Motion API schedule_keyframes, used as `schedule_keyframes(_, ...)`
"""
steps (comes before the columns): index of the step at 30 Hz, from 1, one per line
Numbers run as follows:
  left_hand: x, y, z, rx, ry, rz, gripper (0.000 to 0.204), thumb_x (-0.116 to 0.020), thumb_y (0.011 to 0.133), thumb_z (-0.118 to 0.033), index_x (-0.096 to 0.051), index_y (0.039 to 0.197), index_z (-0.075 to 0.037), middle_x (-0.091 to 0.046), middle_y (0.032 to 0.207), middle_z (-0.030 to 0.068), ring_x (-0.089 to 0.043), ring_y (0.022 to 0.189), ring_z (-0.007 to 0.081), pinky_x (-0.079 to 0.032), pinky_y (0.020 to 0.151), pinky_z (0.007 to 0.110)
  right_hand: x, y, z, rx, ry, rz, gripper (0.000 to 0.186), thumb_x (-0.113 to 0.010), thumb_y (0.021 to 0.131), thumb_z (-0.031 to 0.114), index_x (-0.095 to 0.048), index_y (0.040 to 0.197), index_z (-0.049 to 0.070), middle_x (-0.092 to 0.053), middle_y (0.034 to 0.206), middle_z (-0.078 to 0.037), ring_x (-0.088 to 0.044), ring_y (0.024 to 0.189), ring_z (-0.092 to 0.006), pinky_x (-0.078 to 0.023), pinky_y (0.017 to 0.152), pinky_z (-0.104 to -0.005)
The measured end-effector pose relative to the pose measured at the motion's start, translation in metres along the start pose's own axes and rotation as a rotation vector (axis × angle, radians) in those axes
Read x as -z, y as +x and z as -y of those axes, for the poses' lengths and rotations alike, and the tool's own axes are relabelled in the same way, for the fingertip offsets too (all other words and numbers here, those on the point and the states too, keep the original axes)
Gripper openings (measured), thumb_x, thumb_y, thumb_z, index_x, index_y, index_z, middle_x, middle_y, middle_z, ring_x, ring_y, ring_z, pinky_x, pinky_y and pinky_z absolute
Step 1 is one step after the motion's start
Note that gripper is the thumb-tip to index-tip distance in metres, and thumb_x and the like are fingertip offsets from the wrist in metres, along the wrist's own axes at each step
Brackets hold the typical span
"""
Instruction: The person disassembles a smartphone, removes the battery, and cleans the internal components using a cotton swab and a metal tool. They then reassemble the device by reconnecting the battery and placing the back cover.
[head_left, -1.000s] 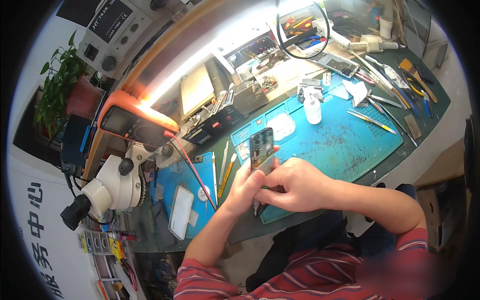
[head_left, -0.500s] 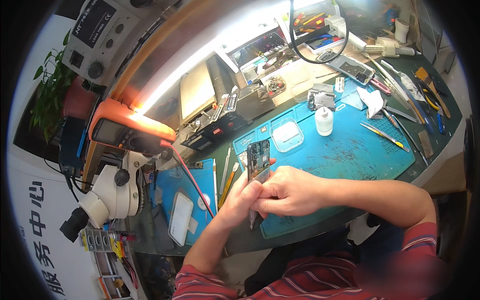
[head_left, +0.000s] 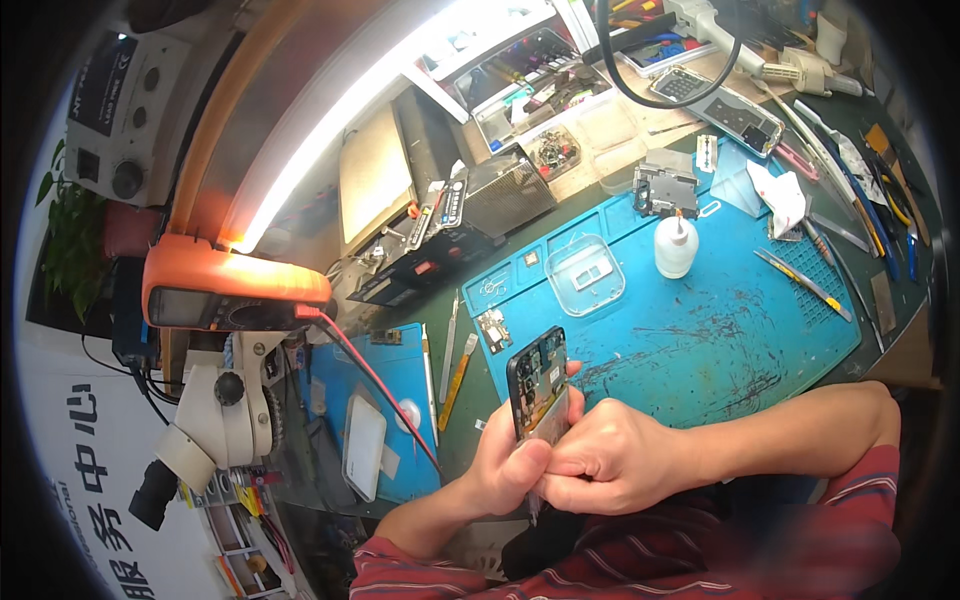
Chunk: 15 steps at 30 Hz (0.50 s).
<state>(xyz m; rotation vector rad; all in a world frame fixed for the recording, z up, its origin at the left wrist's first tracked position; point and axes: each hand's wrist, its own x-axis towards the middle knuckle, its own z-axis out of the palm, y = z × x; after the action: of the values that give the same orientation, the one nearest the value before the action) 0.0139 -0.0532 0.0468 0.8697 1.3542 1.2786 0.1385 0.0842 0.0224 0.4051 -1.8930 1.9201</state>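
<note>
The left hand [head_left: 507,468], at six o'clock, is curled closed, its thumb [head_left: 527,462] slanting toward one o'clock. Just beside it, at five, the right hand [head_left: 612,455] is bunched like a fist. The right forearm [head_left: 770,450] points toward nine from a bent elbow [head_left: 880,425] at four; the left forearm [head_left: 432,518] slants toward two.

Head-worn fisheye view, from above, facing down, near the workbench [head_left: 486,388]

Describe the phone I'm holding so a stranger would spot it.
Find the larger blue mat. By its left end, your left hand holds an opened phone. It is raised and dark-edged, unlike the pale-framed device lying beyond.
</note>
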Motion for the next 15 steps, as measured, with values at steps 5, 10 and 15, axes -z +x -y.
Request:
schedule_keyframes(5,-0.0014,0.0005,0.0018,0.073,-0.089,-0.012,0.092,-0.056,0.092,-0.057,-0.029,0.151,0.008,-0.053,0.117,0.0108,-0.053,0.107,0.0178,-0.044,0.095,0.034,-0.007,-0.0046,-0.0001,-0.035,0.056,-0.107,0.028,-0.064,0.092,0.007,-0.057,0.065,0.004,-0.055,0.059,-0.007,-0.054,0.049,-0.0219,-0.042,0.048,-0.0348)
schedule_keyframes(10,-0.0017,0.004,0.0084,0.126,-0.152,-0.016,0.095,-0.055,0.09,-0.06,-0.029,0.151,0.009,-0.054,0.116,0.0114,-0.055,0.107,0.0184,-0.044,0.095,0.034,-0.0075,-0.0056,-0.0005,-0.056,0.063,-0.157,0.029,-0.063,0.094,0.008,-0.057,0.065,0.004,-0.053,0.057,-0.007,-0.052,0.048,-0.0206,-0.041,0.048,-0.0344)
schedule_keyframes(15,-0.0036,0.0046,0.0074,0.124,-0.159,-0.04,0.098,-0.055,0.089,-0.063,-0.03,0.151,0.009,-0.055,0.116,0.0112,-0.055,0.106,0.0186,-0.044,0.094,0.034,-0.0083,-0.0048,-0.0006,-0.057,0.086,-0.165,0.031,-0.062,0.094,0.008,-0.056,0.064,0.004,-0.053,0.057,-0.007,-0.051,0.047,-0.0205,-0.04,0.047,-0.0343)
